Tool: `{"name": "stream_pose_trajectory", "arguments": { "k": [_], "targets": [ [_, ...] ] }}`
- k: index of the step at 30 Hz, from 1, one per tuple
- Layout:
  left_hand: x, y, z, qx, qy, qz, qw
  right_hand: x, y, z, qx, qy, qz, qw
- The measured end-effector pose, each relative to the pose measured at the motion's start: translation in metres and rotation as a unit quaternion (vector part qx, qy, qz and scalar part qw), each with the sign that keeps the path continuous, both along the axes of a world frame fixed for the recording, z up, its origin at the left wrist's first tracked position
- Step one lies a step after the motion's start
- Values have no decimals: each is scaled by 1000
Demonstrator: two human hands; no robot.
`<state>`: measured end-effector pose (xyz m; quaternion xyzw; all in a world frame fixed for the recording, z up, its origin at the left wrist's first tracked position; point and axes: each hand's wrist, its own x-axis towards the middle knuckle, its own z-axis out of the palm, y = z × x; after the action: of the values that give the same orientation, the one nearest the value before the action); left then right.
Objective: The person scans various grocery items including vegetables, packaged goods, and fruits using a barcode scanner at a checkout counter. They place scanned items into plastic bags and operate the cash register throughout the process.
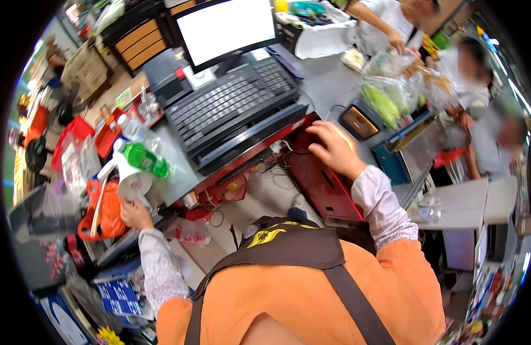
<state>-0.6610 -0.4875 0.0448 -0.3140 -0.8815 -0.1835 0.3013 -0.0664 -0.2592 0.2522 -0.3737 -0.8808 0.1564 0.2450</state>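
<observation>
My left hand (136,214) is at the lower end of a white megaphone (134,181), beside an orange plastic bag (108,211). Whether its fingers grip anything is hard to tell. My right hand (334,146) hovers or rests by the right end of the counter's red front edge, fingers spread and slightly bent, with nothing seen in it. A black keyboard (235,103) lies ahead, in front of a monitor (226,30) with a bright screen. A green bottle (145,159) lies next to the megaphone, and a clear plastic bottle (136,129) is behind it.
A small dark scanner-like device (360,120) sits right of my right hand. Beyond it are clear bags of green produce (386,101), with several people across the counter. A red cabinet (321,185) stands below. Red trays (108,133) are at the left, and cables hang under the counter.
</observation>
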Motion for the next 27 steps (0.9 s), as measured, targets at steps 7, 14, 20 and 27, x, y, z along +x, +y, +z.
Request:
{"name": "stream_pose_trajectory", "arguments": {
  "k": [7, 14, 20, 27],
  "targets": [
    [73, 31, 49, 168, -36, -95, 981, 144, 70, -3, 20, 8, -306, 952],
    [232, 57, 51, 183, -187, -251, 932, 184, 127, 3, -85, 41, -301, 949],
    [360, 85, 44, 179, -371, -305, 859, 73, 112, 6, 17, 12, 2, 1000],
    [418, 64, 22, 169, -456, -244, 839, 0, 139, -37, 66, 17, 59, 996]
  ]
}}
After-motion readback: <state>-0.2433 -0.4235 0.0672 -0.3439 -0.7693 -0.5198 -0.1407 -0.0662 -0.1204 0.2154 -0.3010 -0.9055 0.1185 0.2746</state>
